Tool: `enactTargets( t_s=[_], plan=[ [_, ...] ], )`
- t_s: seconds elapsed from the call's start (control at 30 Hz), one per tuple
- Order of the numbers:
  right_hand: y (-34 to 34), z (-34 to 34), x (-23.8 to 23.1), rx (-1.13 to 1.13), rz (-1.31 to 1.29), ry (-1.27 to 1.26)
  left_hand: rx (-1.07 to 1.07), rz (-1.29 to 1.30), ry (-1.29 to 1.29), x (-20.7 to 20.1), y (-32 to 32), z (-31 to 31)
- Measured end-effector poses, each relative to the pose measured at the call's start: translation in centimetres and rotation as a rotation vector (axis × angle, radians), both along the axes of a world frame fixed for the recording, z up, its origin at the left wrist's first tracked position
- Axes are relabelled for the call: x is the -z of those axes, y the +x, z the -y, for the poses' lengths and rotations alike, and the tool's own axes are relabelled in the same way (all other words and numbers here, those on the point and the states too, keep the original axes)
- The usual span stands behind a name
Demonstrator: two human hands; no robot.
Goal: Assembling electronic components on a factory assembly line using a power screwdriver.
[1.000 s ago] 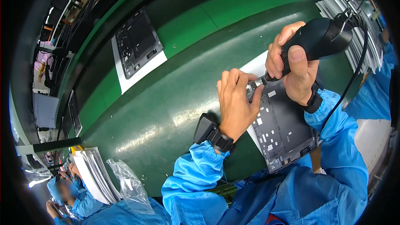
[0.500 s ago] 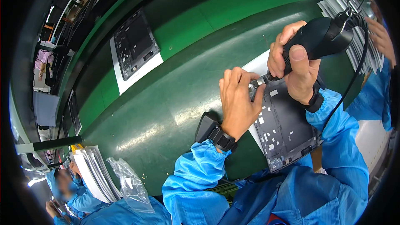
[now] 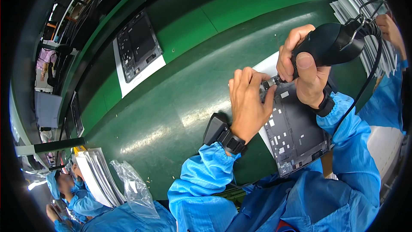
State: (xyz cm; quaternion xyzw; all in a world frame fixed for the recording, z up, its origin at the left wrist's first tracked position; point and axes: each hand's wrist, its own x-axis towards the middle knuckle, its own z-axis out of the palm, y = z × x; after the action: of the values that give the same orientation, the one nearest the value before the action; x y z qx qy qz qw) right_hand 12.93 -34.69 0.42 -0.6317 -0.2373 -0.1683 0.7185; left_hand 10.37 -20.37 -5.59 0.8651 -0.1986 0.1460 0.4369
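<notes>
My right hand [image 3: 312, 77] is wrapped around a black corded electric screwdriver [image 3: 329, 45]. Its tip points left and down, to the far left corner of a dark laptop shell [image 3: 304, 122] lying in front of me. At that corner my left hand [image 3: 249, 105] pinches a small silver metal piece [image 3: 269, 84] between thumb and fingers, close beside the tip. What exactly the tip touches is hidden by my fingers. Small white and silver patches dot the shell's inner face. Under it lies a white sheet [image 3: 267, 65].
Another dark laptop shell [image 3: 140, 45] rests on white paper across the green bench [image 3: 180, 90]. White stacked sheets [image 3: 365, 30] stand far right, more sheets [image 3: 98, 180] lower left by a clear plastic bag [image 3: 135, 189]. The screwdriver's cable [image 3: 372, 75] hangs by my right arm. People in blue sit on both sides.
Both hands keep their hold, with the screwdriver at the same corner. My left hand sits very slightly farther right. The person at lower left has shifted a little.
</notes>
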Motion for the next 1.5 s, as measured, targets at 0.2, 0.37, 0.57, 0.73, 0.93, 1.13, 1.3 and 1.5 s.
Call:
enactTargets(
  t_s=[0.2,0.37,0.57,0.73,0.93,1.13,1.3,1.5],
  plan=[
    [0.0,-0.3,0.2,0.025,0.007,0.027,-0.001,0.0,-0.003,0.2,0.0,0.1],
    [0.4,-0.2,0.2,0.014,-0.01,0.034,0.001,-0.007,-0.004,0.3,0.2,0.1],
    [0.1,-0.3,0.2,0.015,-0.011,0.044,-0.003,-0.006,-0.001,0.3,0.1,0.1],
    [0.2,0.0,0.4,0.004,-0.039,0.033,-0.003,-0.009,-0.009,0.4,0.1,0.2],
    [0.1,-0.4,0.4,0.022,-0.033,0.039,-0.005,-0.011,-0.012,0.3,0.1,0.2],
    [0.5,-0.5,0.6,-0.008,0.006,0.174,-0.001,-0.006,-0.013,0.3,0.1,0.1],
    [0.4,0.2,0.8,0.047,-0.01,0.062,0.005,0.011,-0.011,0.3,0.3,0.3],
    [1.3,3.6,-1.0,0.214,0.146,-0.03,-0.003,-0.005,0.034,-0.2,0.3,0.2]
  ],
)
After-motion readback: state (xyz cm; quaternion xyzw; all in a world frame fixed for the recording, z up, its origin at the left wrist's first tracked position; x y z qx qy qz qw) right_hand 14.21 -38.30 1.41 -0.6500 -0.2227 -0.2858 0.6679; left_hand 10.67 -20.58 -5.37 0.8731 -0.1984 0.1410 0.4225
